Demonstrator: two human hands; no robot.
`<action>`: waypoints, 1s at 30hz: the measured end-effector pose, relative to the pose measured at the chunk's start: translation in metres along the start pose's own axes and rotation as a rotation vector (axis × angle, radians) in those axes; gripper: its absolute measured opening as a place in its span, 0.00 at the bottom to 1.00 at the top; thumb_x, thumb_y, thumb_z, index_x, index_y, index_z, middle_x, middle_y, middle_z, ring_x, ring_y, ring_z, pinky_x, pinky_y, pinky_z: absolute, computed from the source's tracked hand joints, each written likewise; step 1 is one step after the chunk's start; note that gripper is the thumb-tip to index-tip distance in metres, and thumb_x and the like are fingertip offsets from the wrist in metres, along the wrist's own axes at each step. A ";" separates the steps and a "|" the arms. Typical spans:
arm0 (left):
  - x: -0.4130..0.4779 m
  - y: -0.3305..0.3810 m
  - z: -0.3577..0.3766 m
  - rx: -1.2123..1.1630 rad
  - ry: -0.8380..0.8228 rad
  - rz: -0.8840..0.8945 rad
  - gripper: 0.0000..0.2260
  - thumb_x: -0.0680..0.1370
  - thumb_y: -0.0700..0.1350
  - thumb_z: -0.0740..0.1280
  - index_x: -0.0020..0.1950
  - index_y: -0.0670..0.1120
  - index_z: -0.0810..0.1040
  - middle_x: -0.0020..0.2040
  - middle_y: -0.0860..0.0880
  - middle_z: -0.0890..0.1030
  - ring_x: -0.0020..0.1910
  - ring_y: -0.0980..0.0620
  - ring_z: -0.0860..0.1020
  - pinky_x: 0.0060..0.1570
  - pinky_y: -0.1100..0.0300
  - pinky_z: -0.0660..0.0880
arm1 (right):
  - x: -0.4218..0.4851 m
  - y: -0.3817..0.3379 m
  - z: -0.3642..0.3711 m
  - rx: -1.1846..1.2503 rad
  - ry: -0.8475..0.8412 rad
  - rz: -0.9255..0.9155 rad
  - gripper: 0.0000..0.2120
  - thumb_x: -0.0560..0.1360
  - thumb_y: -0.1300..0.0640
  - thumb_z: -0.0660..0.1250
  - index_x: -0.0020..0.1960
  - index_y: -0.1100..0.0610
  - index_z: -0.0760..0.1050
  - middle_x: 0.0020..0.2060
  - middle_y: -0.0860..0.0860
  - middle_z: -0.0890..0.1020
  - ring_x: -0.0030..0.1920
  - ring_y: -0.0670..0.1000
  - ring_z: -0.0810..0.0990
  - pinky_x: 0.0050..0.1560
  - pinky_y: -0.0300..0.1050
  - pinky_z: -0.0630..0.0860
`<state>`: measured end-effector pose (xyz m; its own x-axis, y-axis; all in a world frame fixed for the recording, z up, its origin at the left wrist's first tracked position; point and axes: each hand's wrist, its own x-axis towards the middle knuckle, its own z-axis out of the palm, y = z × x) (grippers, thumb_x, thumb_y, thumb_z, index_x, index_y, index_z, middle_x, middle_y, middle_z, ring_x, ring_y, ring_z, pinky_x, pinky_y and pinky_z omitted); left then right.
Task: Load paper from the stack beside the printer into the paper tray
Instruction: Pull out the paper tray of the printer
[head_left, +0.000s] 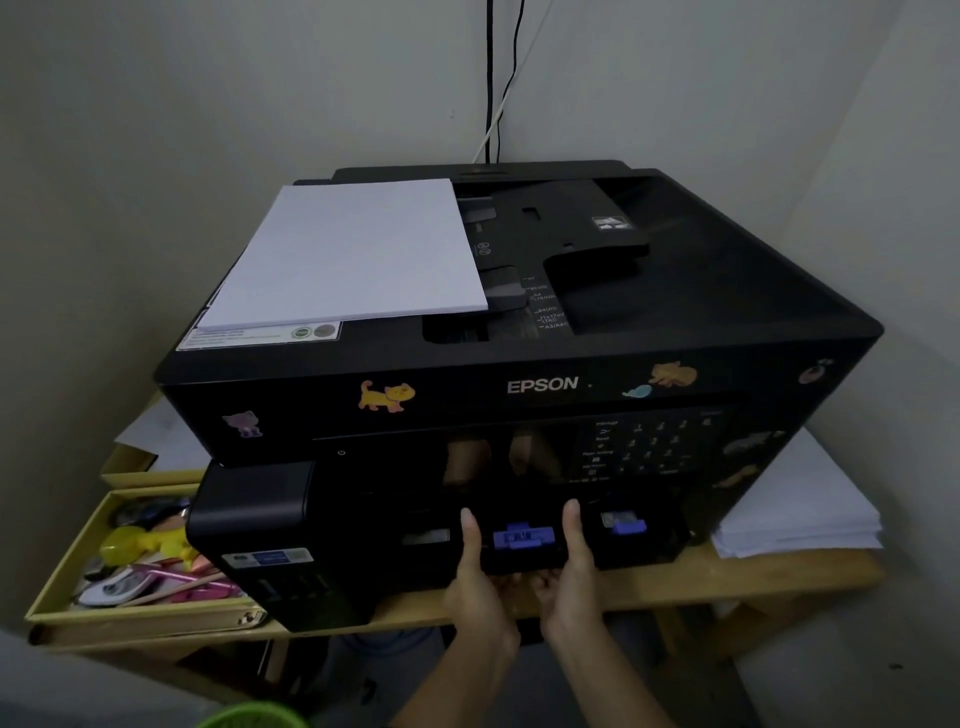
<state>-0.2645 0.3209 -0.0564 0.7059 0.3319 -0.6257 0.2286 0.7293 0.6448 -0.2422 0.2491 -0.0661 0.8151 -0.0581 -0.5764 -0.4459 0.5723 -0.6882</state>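
Both my hands grip the paper tray (631, 556) low on the front of the black Epson printer (727, 291). My left hand (480, 577) and right hand (571, 569) each lay a thumb along the tray's top and curl the fingers under its front edge, one on either side of a blue paper guide (519, 538). The tray juts a little way out of the printer. One sheaf of white paper (343, 254) lies on the left of the printer's lid. Another paper stack (800, 514) sits on the wooden table (779, 577), just beside the printer's right side. A yellow box (57, 587) of odds and ends lies to the printer's left.
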 end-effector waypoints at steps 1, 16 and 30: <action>-0.002 -0.001 0.000 0.020 0.043 -0.003 0.24 0.70 0.63 0.67 0.49 0.43 0.82 0.49 0.42 0.84 0.49 0.44 0.81 0.47 0.52 0.78 | -0.002 0.001 0.000 -0.015 0.043 0.002 0.31 0.64 0.38 0.69 0.60 0.57 0.76 0.52 0.57 0.83 0.53 0.58 0.81 0.49 0.49 0.78; -0.022 0.020 -0.021 1.525 -0.051 1.158 0.08 0.72 0.44 0.71 0.49 0.43 0.79 0.46 0.47 0.80 0.46 0.49 0.78 0.46 0.58 0.77 | -0.032 0.009 0.009 -1.256 0.594 -0.877 0.23 0.70 0.52 0.72 0.61 0.60 0.73 0.63 0.62 0.69 0.62 0.64 0.68 0.61 0.60 0.68; 0.003 0.013 -0.038 2.032 -0.073 0.930 0.28 0.80 0.59 0.49 0.75 0.46 0.57 0.70 0.49 0.71 0.68 0.49 0.67 0.70 0.57 0.57 | -0.020 0.005 -0.017 -1.632 0.281 -0.897 0.20 0.79 0.47 0.54 0.52 0.58 0.80 0.55 0.53 0.82 0.65 0.54 0.71 0.74 0.55 0.53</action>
<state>-0.2845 0.3539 -0.0663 0.9981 0.0613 0.0102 0.0592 -0.9881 0.1422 -0.2669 0.2393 -0.0649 0.9742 -0.0701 0.2146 0.0163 -0.9262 -0.3766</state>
